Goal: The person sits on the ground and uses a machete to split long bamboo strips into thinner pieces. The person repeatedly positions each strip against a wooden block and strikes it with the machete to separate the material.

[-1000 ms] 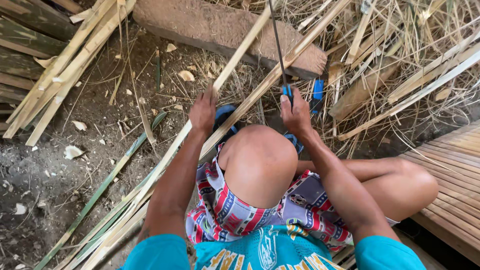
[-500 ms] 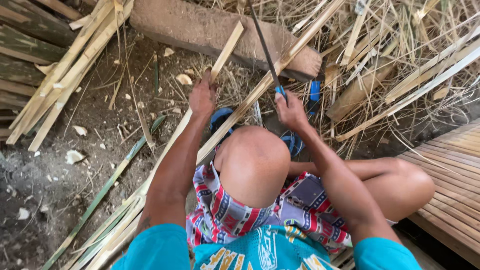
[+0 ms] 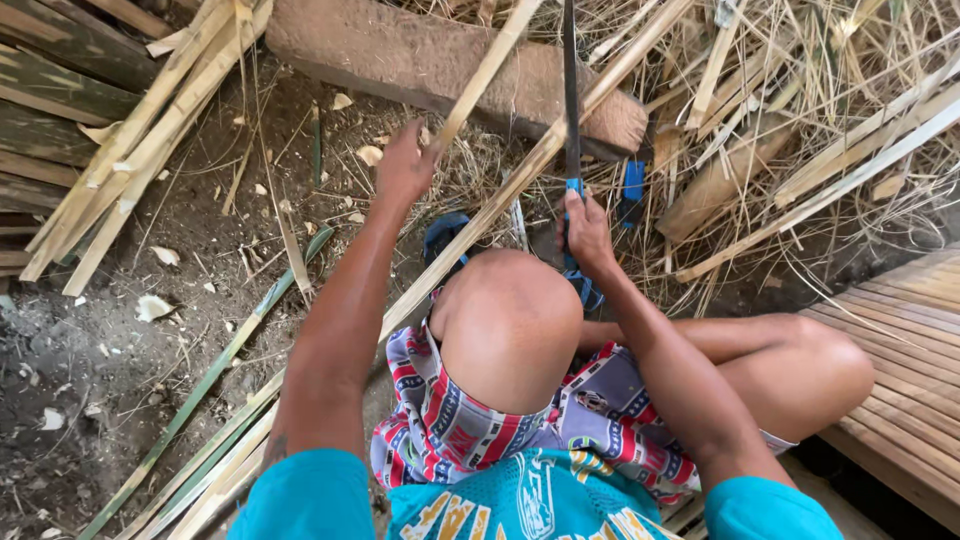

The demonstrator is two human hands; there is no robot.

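Splitting bamboo strip with long dark knife, seated on dirt ground.

Left hand closed around 1 split half of the strip, pulled up and away toward the stone block. Right hand clenched on the blue handle, blade upright against the strip's other half. Strip running diagonally past raised knee. Split apparently opened only at the far end; near length by the knee looks whole, so most left. Finished slats piled at left.
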